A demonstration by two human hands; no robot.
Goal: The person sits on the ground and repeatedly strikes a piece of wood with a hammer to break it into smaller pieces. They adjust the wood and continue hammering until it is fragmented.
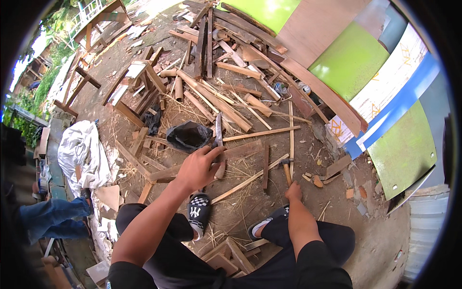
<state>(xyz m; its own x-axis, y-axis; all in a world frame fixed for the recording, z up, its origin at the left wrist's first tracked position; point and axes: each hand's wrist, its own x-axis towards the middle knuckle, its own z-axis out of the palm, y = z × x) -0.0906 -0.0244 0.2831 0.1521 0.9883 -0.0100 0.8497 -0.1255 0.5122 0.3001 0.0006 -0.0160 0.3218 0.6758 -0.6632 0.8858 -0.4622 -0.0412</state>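
Observation:
My left hand [198, 168] is over a wooden board lying on the dirt, thumb and forefinger apart, with nothing visible between them. Right by its fingertips lies a machete-like blade [219, 130] with a wooden handle [220, 170]. A black plastic bag [189, 137] stands with its mouth open just beyond that hand. My right hand [293, 191] is closed round the wooden handle of a hammer [287, 169], its dark head pointing away from me. A short dark wood strip [265, 166] lies left of the hammer.
Piled boards and bamboo [211, 98] spread ahead. Broken wooden frames [137, 91] stand at the left, beyond a white cloth [83, 151]. Green and blue panels [346, 67] lean at the right. Wood pieces [231, 257] lie between my feet. Another person's blue-trousered leg [55, 219] is at the left.

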